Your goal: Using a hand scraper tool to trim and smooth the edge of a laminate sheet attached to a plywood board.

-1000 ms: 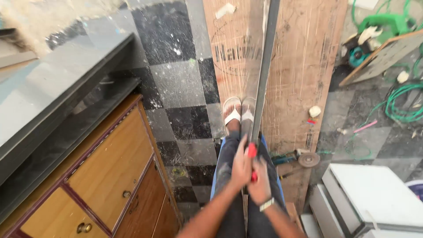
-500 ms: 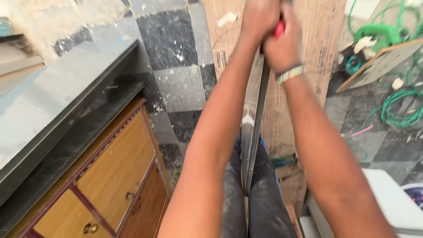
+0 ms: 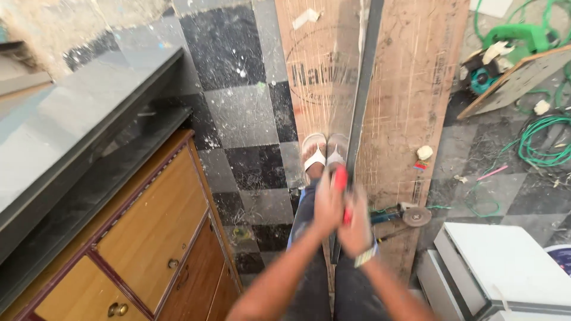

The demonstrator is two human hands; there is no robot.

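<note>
Both my hands are clasped on a red-handled tool (image 3: 341, 178), and they are blurred by motion. My left hand (image 3: 327, 205) grips it from the left. My right hand (image 3: 357, 229), with a band on its wrist, grips it from the right. The tool is against a long narrow grey strip (image 3: 360, 89) that runs away from me along a plywood board (image 3: 410, 95) on the floor. A glassy sheet (image 3: 324, 77) lies left of the strip. My feet in white sandals (image 3: 324, 156) stand just beyond my hands.
A wooden cabinet with drawers (image 3: 148, 238) under a dark stone counter (image 3: 71, 137) stands at the left. An angle grinder (image 3: 410, 215), a white box (image 3: 511, 267), green hose (image 3: 541, 142) and a green machine (image 3: 511, 38) crowd the checkered floor at the right.
One second ago my hands were low on the tool. Half a second ago they were raised high along the strip. Now they are back down near my feet.
</note>
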